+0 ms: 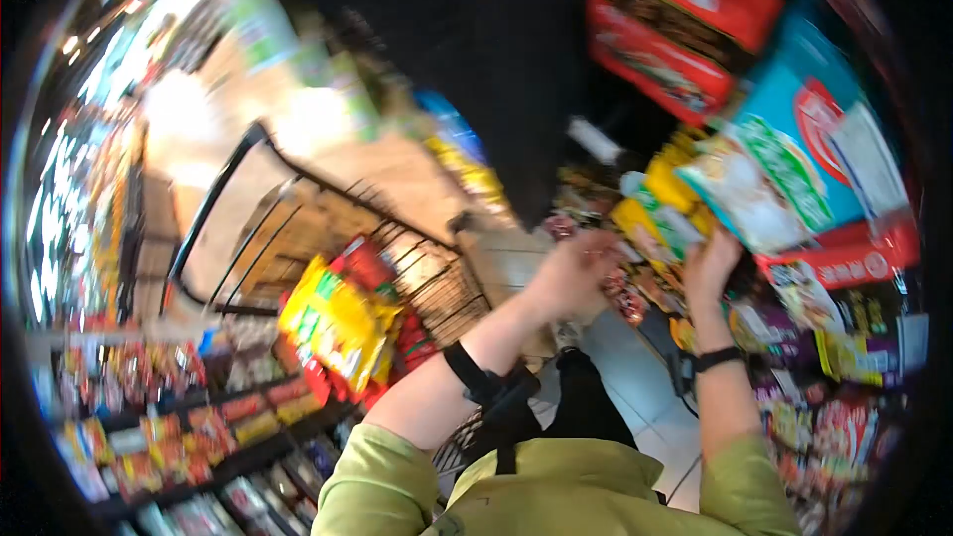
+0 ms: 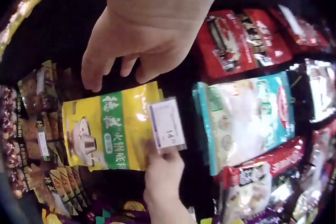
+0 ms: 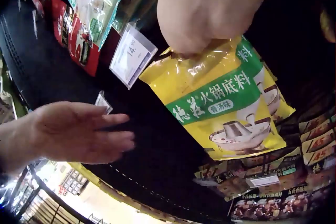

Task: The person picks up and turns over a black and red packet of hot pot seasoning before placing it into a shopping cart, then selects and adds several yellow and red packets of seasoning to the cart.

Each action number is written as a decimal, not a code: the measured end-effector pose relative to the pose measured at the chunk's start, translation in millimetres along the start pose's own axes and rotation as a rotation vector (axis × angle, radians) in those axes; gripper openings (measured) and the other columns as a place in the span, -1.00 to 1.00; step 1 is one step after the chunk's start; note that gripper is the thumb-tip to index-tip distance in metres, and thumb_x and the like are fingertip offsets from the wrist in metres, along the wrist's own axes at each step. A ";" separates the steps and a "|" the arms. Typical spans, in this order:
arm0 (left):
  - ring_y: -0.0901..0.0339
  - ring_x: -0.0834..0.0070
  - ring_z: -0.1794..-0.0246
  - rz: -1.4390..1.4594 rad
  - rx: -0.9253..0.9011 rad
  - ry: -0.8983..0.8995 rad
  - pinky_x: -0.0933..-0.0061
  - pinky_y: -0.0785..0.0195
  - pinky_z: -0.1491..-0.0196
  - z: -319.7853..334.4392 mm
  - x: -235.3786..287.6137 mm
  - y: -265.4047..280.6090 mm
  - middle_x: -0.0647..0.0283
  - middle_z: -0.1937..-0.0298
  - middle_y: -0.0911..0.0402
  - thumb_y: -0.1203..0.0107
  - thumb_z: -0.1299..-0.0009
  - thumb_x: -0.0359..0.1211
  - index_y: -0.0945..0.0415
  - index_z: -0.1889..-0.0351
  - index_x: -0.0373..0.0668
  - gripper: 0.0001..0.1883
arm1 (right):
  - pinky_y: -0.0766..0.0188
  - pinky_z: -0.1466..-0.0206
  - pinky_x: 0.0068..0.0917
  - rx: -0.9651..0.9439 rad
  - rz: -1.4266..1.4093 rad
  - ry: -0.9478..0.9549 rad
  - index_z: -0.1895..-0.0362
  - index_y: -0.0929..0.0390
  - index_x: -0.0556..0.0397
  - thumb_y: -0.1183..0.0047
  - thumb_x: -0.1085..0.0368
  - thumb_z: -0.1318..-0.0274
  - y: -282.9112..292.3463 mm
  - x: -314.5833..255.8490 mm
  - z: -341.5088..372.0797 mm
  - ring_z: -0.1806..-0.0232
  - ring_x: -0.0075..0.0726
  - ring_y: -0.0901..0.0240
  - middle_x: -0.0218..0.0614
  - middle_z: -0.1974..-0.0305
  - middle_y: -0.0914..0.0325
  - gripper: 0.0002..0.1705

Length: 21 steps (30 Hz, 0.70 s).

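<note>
A yellow bag of hot pot soup base with a green band hangs from the shelf, with another yellow bag behind it. My right hand pinches its top edge beside a price tag. In the left wrist view, the right hand reaches up to the same bag. Apart from the bag in the right wrist view, my left hand has its fingers extended and holds nothing. The head view shows the left hand left of the right hand.
A wheeled-style black wire basket at the left carries yellow packets and red ones. Teal bags and red bags hang beside the yellow bag. Small brown packets line its other side. More stocked shelves stand at lower left.
</note>
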<state>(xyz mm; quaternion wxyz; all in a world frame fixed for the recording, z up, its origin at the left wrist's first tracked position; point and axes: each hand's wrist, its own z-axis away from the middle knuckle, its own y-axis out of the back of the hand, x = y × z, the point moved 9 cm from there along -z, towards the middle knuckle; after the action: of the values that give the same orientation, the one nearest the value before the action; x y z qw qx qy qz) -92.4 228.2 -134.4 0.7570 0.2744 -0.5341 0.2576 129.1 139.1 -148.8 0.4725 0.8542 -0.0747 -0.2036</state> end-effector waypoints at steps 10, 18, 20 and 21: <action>-0.50 0.66 0.29 0.025 0.809 0.195 0.61 -0.37 0.25 282.5 -40.1 192.7 0.33 0.29 -0.58 -0.06 -0.37 -0.41 -0.48 0.08 -0.28 -0.79 | 0.26 -0.39 0.18 -0.272 0.149 0.109 -0.40 0.12 0.12 0.02 0.38 0.02 -4.0 -56.1 76.5 -0.46 0.16 0.33 -0.01 -0.43 0.25 -0.12; -0.58 0.29 0.26 -0.094 1.197 0.795 0.27 -0.42 0.15 408.4 -195.0 273.0 0.05 0.29 -0.58 -0.26 -0.08 0.13 -0.37 0.06 -0.37 -0.25 | 0.19 -0.39 0.10 -0.564 -0.104 0.461 -0.19 -0.27 0.09 0.06 0.49 0.08 -9.7 -154.9 128.0 -0.39 0.24 0.18 0.00 -0.36 0.07 -0.38; -0.60 0.35 0.25 0.125 1.062 0.840 0.41 -0.45 0.23 391.4 -208.8 267.0 0.01 0.24 -0.61 -0.25 -0.05 0.19 -0.40 0.07 -0.37 -0.21 | 0.12 -0.37 0.06 -0.614 -0.218 0.475 -0.11 -0.32 0.10 0.10 0.50 0.04 -4.3 -188.9 121.1 -0.36 0.24 0.13 0.01 -0.33 0.01 -0.48; -0.60 0.36 0.25 0.168 1.067 0.798 0.43 -0.46 0.24 384.0 -224.4 268.2 0.02 0.22 -0.61 -0.28 -0.06 0.12 -0.41 0.07 -0.36 -0.26 | 0.09 -0.36 0.04 -0.613 -0.248 0.492 -0.10 -0.33 0.11 0.10 0.51 0.02 -2.6 -203.1 117.8 -0.35 0.22 0.09 0.01 -0.31 -0.03 -0.50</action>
<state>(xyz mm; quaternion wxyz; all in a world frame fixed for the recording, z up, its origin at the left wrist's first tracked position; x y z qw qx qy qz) -598.4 133.4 -202.9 0.6342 0.4523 -0.0323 0.6263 -104.4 114.1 -150.1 0.6809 0.6995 0.2081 -0.0614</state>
